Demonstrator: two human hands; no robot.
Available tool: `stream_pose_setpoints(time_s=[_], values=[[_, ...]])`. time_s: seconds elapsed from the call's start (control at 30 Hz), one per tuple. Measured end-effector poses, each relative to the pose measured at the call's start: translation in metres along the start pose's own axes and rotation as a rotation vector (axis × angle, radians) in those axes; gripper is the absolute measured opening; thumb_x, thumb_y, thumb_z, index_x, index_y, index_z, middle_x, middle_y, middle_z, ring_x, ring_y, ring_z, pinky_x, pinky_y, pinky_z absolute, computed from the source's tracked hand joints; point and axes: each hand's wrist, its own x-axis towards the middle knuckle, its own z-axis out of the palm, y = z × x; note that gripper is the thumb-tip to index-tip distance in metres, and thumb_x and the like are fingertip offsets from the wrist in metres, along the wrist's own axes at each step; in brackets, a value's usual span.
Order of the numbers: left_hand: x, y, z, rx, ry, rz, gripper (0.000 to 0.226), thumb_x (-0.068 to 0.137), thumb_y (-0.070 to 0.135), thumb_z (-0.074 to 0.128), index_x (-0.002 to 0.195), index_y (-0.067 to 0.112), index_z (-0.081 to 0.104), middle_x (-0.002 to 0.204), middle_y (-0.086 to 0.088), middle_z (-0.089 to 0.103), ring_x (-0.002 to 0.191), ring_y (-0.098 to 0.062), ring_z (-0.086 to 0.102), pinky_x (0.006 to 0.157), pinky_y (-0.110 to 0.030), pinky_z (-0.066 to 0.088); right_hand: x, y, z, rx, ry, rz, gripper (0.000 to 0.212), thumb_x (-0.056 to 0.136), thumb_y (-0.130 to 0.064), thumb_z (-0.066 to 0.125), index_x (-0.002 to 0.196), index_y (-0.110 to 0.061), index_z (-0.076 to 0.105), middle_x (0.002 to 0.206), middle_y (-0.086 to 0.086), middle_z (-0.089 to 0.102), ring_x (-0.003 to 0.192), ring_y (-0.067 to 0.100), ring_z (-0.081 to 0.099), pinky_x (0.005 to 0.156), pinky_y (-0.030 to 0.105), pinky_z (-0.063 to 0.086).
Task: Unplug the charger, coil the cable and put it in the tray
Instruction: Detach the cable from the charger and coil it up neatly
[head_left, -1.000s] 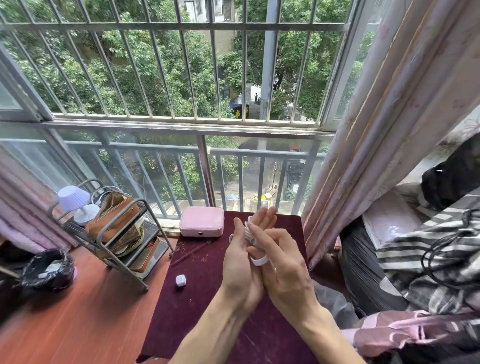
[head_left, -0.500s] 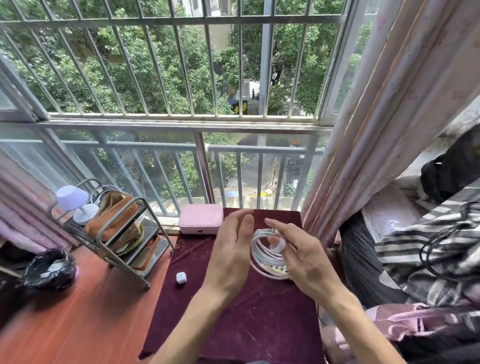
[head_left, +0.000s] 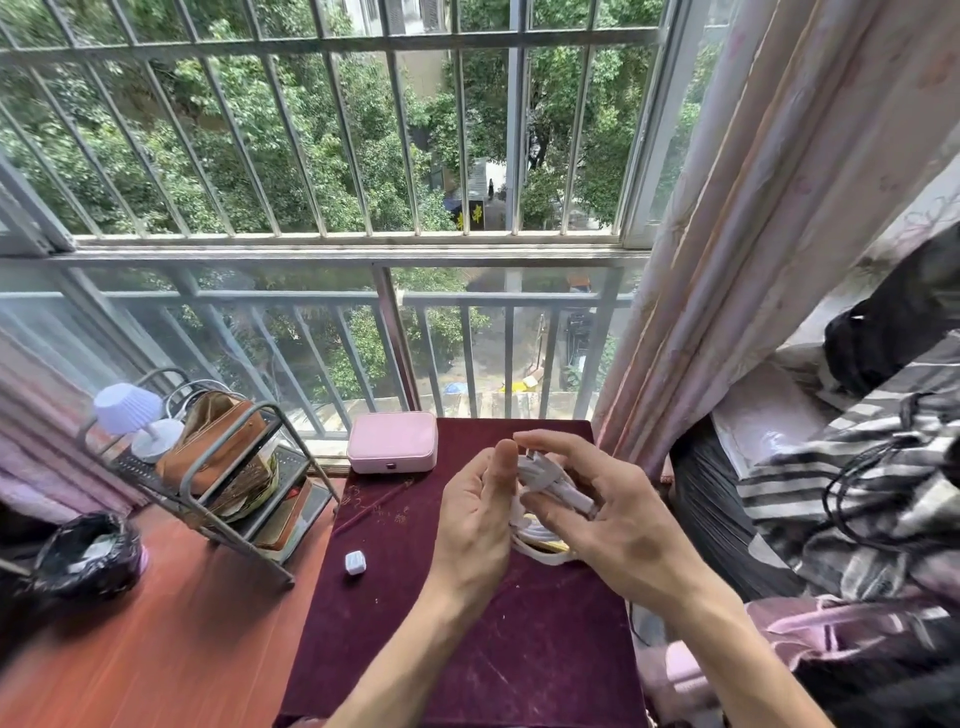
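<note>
While the white cable (head_left: 553, 483) sits bunched in loops just above the maroon desk (head_left: 545, 649), the loose end wants wrapping snugly round the bundle so nothing springs free. The right hand (head_left: 618, 530) arches over from the right, fingers curled on the coil. The left hand (head_left: 470, 525) stands upright against its left side, its fingers hidden, so I can't tell its grip.

White cable (head_left: 551, 480), maroon cloth (head_left: 415, 613), pink case (head_left: 392, 448), striped black-and-white fabric (head_left: 852, 483).

Your cable (head_left: 555, 484) shows smooth white plastic; the bench (head_left: 415, 597) wears matt maroon velvet; that rack (head_left: 249, 552) is grey metal.
</note>
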Motion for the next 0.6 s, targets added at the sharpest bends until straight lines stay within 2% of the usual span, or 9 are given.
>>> stream_pose_setpoints(time_s=[0.07,0.1,0.13,0.2,0.3,0.37,0.47,0.53,0.6], values=[[0.001,-0.001,-0.004,0.006,-0.055,-0.048,0.059,0.104,0.050,0.045,0.103,-0.002,0.073,0.103,-0.014,0.080,0.102,-0.026,0.076,0.085,-0.029,0.059,0.002,0.001,-0.004,-0.016,-0.024,0.010,0.060,0.093,-0.013,0.078,0.139,-0.046,0.056,0.098,-0.015,0.074,0.089,0.006,0.075,0.079,0.010,0.053],[0.002,0.001,-0.007,0.021,-0.096,-0.076,0.059,0.104,0.050,0.046,0.101,-0.001,0.075,0.101,-0.010,0.081,0.097,-0.021,0.076,0.081,-0.028,0.058,0.003,0.002,-0.007,-0.041,-0.038,0.018,0.062,0.093,-0.015,0.077,0.140,-0.048,0.053,0.097,-0.014,0.075,0.087,0.008,0.075,0.077,0.011,0.053],[0.004,0.002,-0.011,0.058,-0.133,-0.099,0.060,0.102,0.052,0.046,0.096,0.000,0.076,0.092,-0.005,0.080,0.084,-0.015,0.075,0.074,-0.026,0.056,0.003,0.002,-0.008,-0.071,-0.058,0.027,0.065,0.093,-0.017,0.077,0.141,-0.050,0.050,0.098,-0.013,0.076,0.089,0.010,0.076,0.078,0.012,0.054],[0.007,0.006,-0.021,0.146,-0.205,-0.132,0.056,0.103,0.051,0.045,0.085,0.009,0.077,0.073,0.001,0.072,0.065,-0.007,0.062,0.064,-0.020,0.049,0.003,0.003,-0.010,-0.129,-0.102,0.038,0.066,0.094,-0.020,0.076,0.143,-0.053,0.046,0.099,-0.014,0.076,0.091,0.010,0.076,0.079,0.014,0.055],[0.010,0.009,-0.026,0.227,-0.275,-0.198,0.048,0.110,0.036,0.038,0.095,0.016,0.079,0.082,-0.004,0.076,0.077,-0.007,0.066,0.073,-0.018,0.051,0.005,0.002,-0.007,-0.206,-0.129,0.054,0.065,0.095,-0.018,0.074,0.141,-0.054,0.045,0.097,-0.018,0.074,0.086,0.005,0.073,0.073,0.010,0.051],[0.007,0.011,-0.020,0.258,-0.196,-0.235,0.052,0.109,0.042,0.035,0.092,0.024,0.081,0.081,-0.002,0.078,0.076,-0.002,0.068,0.070,-0.012,0.050,0.006,0.000,-0.004,-0.225,-0.114,0.056,0.062,0.095,-0.016,0.075,0.137,-0.051,0.046,0.096,-0.019,0.074,0.082,0.001,0.072,0.070,0.006,0.048],[0.001,0.010,-0.010,0.269,-0.114,-0.210,0.063,0.104,0.060,0.032,0.082,0.024,0.078,0.072,0.005,0.074,0.070,-0.002,0.066,0.068,-0.015,0.050,0.006,-0.004,0.001,-0.225,-0.081,0.073,0.049,0.096,-0.022,0.076,0.123,-0.049,0.047,0.096,-0.022,0.076,0.080,-0.002,0.074,0.066,0.007,0.050],[-0.005,0.010,-0.007,0.315,-0.021,-0.152,0.059,0.091,0.075,0.047,0.068,0.021,0.058,0.065,0.011,0.058,0.060,-0.008,0.053,0.060,-0.027,0.044,0.005,-0.006,0.005,-0.223,-0.044,0.087,0.039,0.096,-0.027,0.075,0.109,-0.050,0.046,0.098,-0.022,0.075,0.076,-0.001,0.074,0.059,0.010,0.051],[-0.010,0.011,-0.006,0.334,0.064,-0.108,0.061,0.084,0.077,0.056,0.066,0.019,0.045,0.062,0.005,0.043,0.058,-0.013,0.039,0.055,-0.034,0.037,0.003,-0.006,0.009,-0.200,-0.010,0.081,0.039,0.096,-0.025,0.075,0.103,-0.050,0.046,0.096,-0.022,0.075,0.073,-0.001,0.073,0.057,0.008,0.048]])
